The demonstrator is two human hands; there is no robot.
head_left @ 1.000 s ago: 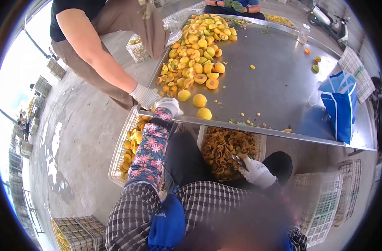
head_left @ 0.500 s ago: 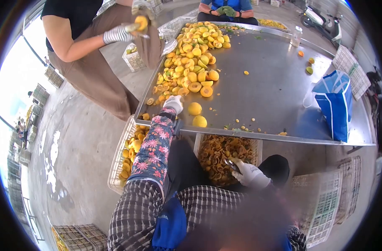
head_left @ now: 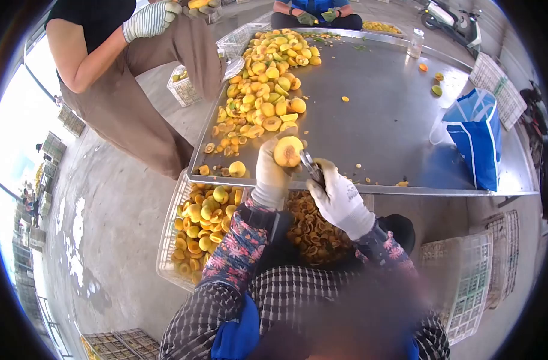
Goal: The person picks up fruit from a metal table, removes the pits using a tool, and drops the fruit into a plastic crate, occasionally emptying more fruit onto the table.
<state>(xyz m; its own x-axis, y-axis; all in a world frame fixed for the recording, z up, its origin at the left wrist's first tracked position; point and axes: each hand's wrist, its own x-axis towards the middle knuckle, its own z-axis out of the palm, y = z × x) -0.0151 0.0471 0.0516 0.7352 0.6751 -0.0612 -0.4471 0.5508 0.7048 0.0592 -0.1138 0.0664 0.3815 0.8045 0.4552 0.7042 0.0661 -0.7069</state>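
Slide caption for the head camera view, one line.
Gloved left hand holds a yellow fruit, gloved right hand a metal tool close to it, at a metal table bearing a fruit pile.

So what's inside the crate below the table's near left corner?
The crate holds yellow fruit, many pieces halved. Lower layers and the bottom are hidden beneath them; the table and left sleeve cover parts too.

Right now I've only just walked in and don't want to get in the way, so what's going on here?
The person's gloved left hand holds a yellow fruit above the table's near edge; the right hand holds a metal tool close against it. Whole and cut fruit are piled on the table's left. Below, a white crate holds cut fruit, with darker pieces beside it.
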